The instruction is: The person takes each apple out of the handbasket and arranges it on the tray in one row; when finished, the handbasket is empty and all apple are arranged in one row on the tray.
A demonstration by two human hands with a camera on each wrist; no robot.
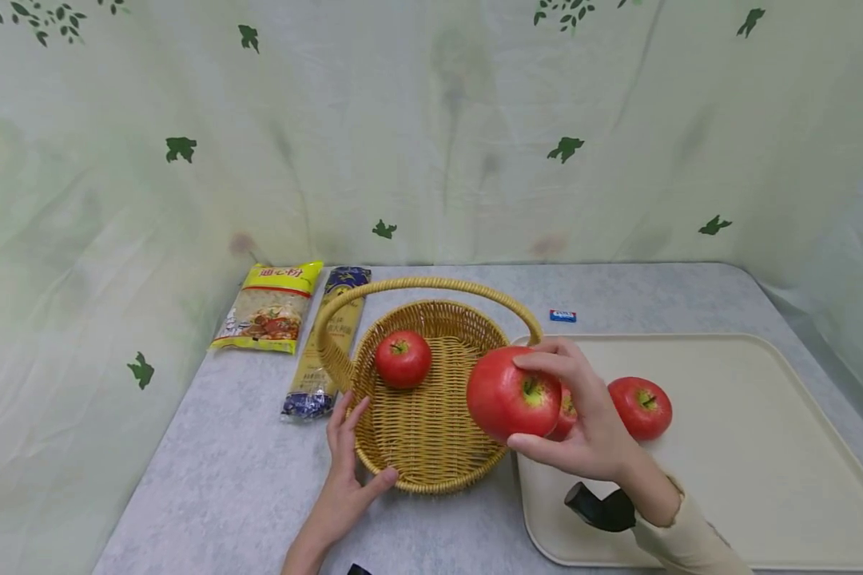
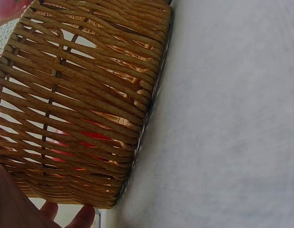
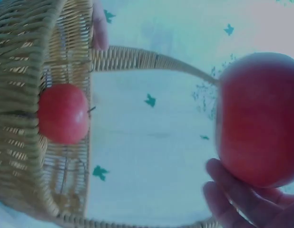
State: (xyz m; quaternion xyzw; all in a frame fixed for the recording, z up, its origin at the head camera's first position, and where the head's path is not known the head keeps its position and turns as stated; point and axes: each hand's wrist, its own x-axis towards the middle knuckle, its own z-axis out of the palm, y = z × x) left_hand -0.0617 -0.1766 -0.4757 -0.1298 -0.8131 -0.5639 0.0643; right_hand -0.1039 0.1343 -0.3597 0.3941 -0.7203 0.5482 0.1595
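A red apple (image 1: pixel 503 395) is gripped between the thumb and fingers of my right hand (image 1: pixel 582 415), raised over the right rim of a round wicker basket (image 1: pixel 431 447). That same apple (image 3: pixel 261 118) looms large in the right wrist view. Another apple (image 1: pixel 403 359) lies inside the basket, toward its back left. My left hand (image 1: pixel 348 471) rests against the basket's left front side, fingers spread and fairly straight, thumb at the rim. Woven strands of the basket wall (image 2: pixel 80 95) fill much of the left wrist view. The basket's handle (image 1: pixel 431 283) arches upright.
On the right lies a beige tray (image 1: pixel 726 479) with an apple (image 1: pixel 640 407) on it; another apple (image 1: pixel 566 415) is mostly hidden behind the held one. A yellow food bag (image 1: pixel 269 307) and a long pasta packet (image 1: pixel 316 367) lie left of the basket. A small blue packet (image 1: pixel 563 316) sits behind the tray.
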